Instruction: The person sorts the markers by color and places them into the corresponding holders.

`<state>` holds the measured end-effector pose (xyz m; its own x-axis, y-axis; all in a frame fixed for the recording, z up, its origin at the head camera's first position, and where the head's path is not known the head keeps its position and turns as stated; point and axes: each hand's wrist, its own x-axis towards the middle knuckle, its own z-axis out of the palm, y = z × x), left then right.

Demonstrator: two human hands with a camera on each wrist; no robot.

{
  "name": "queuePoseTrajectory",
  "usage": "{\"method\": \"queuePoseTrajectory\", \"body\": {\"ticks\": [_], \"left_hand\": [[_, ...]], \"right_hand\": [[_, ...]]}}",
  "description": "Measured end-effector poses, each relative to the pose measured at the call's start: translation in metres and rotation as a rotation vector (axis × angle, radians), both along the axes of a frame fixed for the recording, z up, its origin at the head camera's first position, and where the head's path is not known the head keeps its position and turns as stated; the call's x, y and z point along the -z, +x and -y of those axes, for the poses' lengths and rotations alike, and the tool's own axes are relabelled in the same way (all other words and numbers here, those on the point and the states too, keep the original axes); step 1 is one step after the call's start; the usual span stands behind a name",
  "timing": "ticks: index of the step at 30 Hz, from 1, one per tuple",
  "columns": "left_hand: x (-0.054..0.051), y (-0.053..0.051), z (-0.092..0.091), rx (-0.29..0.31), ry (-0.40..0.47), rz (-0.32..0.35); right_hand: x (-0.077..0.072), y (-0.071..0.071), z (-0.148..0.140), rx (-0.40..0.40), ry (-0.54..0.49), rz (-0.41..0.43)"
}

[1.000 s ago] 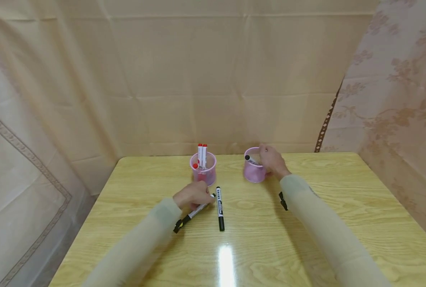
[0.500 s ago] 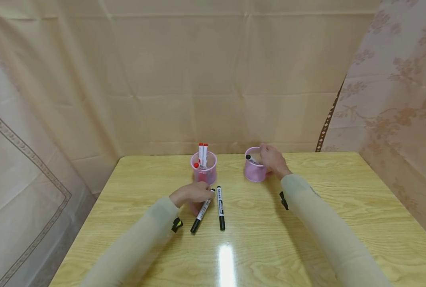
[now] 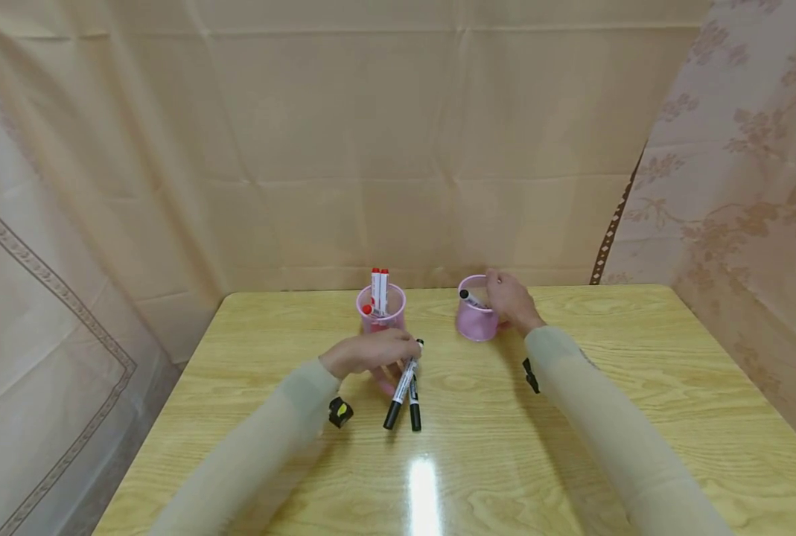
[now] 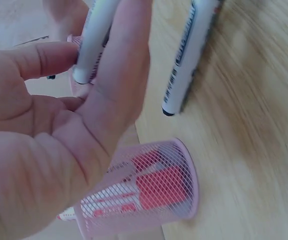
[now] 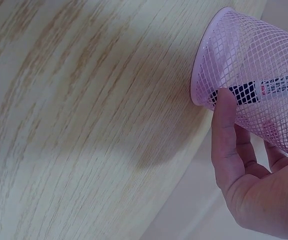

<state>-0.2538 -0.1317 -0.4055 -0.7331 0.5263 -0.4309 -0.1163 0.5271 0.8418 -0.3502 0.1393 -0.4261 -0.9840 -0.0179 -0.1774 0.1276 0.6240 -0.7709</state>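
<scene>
My left hand (image 3: 373, 351) pinches a black-capped whiteboard marker (image 3: 400, 393) between thumb and fingers, its cap end slanting down toward me. Just under it lies a second black marker (image 3: 415, 415) on the table. In the left wrist view the held marker (image 4: 95, 42) is apart from the lying one (image 4: 185, 65). My right hand (image 3: 508, 299) grips the right side of a pink mesh pen holder (image 3: 476, 325). One black marker (image 5: 281, 86) leans inside that holder, seen through the mesh in the right wrist view.
Behind my left hand stands another pink mesh pen holder (image 3: 403, 304) containing red markers (image 3: 379, 290). Both holders are near the back edge of the wooden table (image 3: 290, 320). A beige curtain (image 3: 344, 149) hangs behind it.
The left hand has lifted the marker and carried it rightward, turning it steeper, so it now hangs over the lying marker. My right hand and its pen holder have stayed put.
</scene>
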Motion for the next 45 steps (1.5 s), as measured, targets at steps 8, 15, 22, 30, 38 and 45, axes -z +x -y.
{"method": "queuePoseTrajectory", "body": {"ticks": [8,15,22,30,38,45], "left_hand": [[-0.012,-0.008,-0.011,-0.016,0.1,0.004],[-0.026,-0.018,-0.023,-0.011,0.184,0.059],[-0.034,-0.03,-0.034,-0.108,0.322,0.133],[-0.039,-0.041,-0.037,-0.15,0.38,0.132],[-0.042,-0.051,-0.045,-0.174,0.431,0.109],[-0.045,-0.057,-0.054,-0.19,0.448,0.085]], "right_hand": [[0.0,-0.002,0.0,0.006,0.009,0.005],[-0.003,-0.001,0.0,0.004,-0.005,0.016],[-0.001,-0.002,-0.001,-0.003,-0.008,0.014],[0.001,-0.003,0.001,0.011,-0.018,0.008],[0.002,-0.004,0.001,0.02,-0.01,-0.003],[0.001,-0.002,0.003,0.02,-0.019,-0.003]]}}
